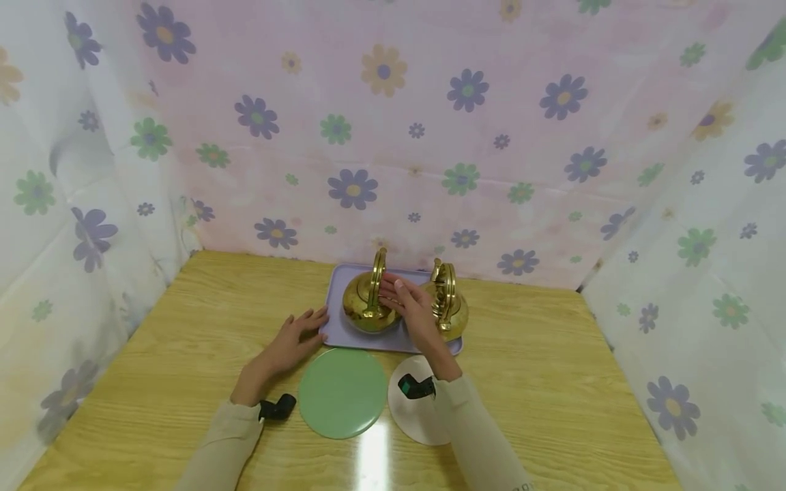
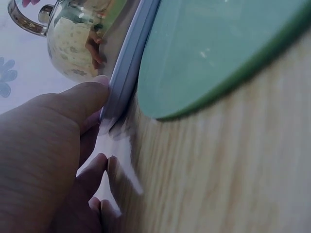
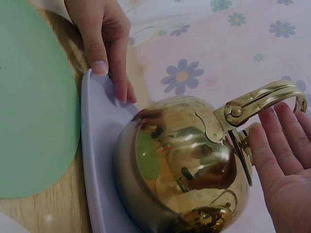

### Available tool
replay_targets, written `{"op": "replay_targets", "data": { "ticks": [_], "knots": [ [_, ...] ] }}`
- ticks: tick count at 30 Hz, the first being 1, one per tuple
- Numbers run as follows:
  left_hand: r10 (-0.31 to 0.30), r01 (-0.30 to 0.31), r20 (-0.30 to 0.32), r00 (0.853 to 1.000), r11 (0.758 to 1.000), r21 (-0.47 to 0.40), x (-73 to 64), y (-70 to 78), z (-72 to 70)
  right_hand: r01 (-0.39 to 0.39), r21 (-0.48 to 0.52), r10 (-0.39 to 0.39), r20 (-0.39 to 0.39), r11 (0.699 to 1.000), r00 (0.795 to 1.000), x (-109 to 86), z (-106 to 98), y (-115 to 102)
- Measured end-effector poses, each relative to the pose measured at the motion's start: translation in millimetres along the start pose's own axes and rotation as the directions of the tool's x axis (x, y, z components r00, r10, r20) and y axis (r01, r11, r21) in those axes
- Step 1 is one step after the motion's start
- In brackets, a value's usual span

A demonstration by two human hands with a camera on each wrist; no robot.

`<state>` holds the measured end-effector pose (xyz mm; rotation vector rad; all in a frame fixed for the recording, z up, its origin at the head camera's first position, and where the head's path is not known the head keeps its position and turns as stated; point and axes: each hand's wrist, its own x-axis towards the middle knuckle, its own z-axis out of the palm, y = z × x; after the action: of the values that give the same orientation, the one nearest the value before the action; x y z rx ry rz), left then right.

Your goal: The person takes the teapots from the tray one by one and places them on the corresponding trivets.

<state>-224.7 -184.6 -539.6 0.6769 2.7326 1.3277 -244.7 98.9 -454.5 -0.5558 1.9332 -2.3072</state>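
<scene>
Two shiny gold kettles stand side by side on a lavender tray (image 1: 335, 286). My right hand (image 1: 419, 319) reaches to the left kettle (image 1: 357, 307), its fingers straight and passing under the raised handle (image 3: 262, 99), palm up. The right kettle (image 1: 457, 322) is partly hidden behind that hand. At the tray's left end is my left hand (image 1: 293, 344), fingers extended and spread. In the left wrist view its thumb (image 2: 90, 97) lies against the tray rim, while the other fingers reach along the end of the tray.
In front of the tray lie a round green mat (image 1: 342, 392) and a round white mat (image 1: 417, 423), the latter partly covered by the right forearm. Flowered cloth (image 1: 381, 136) encloses the wooden table (image 1: 540, 382) at the back and both sides.
</scene>
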Motion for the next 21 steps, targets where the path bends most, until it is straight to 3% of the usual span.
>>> {"op": "replay_targets", "data": {
  "ticks": [10, 16, 21],
  "knots": [
    [0.008, -0.009, -0.024, 1.0, 1.0, -0.009, -1.4, -2.5, 3.4, -0.103, -0.012, 0.103, -0.007, 0.995, 0.995, 6.9, 9.2, -3.5],
    [0.014, -0.015, -0.029, 0.999, 1.0, -0.012, -1.4, -2.2, 2.6, -0.064, -0.028, 0.065, 0.034, 0.998, 0.997, 9.8, 10.4, -1.7],
    [0.0, 0.0, -0.014, 1.0, 1.0, -0.017, -0.8, -2.4, 2.2, -0.054, -0.052, 0.055, 0.022, 0.997, 0.998, 11.9, 10.0, -2.0]
  ]
}}
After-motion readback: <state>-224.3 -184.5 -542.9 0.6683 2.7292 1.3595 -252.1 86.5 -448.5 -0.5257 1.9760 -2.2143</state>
